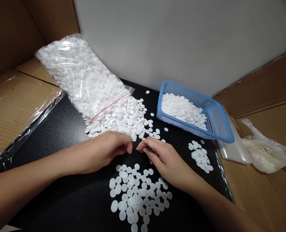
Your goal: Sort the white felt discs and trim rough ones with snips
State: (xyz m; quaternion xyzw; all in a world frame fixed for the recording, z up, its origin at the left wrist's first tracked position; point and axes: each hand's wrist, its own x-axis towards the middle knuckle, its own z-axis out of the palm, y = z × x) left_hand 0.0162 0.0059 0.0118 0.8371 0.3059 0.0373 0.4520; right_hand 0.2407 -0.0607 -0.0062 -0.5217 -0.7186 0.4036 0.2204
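Observation:
My left hand (109, 148) is closed, its fingers curled down at the front edge of the spilled white discs (123, 119); whatever its fingertips hold, if anything, is hidden. Facing it, my right hand (162, 156) grips slim metal tweezers (150, 147), their tip pointing toward my left fingers. The two hands are a small gap apart. Just below them, a loose spread of thin round white discs (135, 193) lies on the black tabletop (84, 196), some overlapping.
A big clear zip bag (77, 74) of discs leans at the back left, its mouth spilling. A blue basket (196, 129) holds more at the back right. A small disc pile (201, 156) lies near it. Cardboard (17, 106) flanks the table; a knotted plastic bag (266, 154) rests right.

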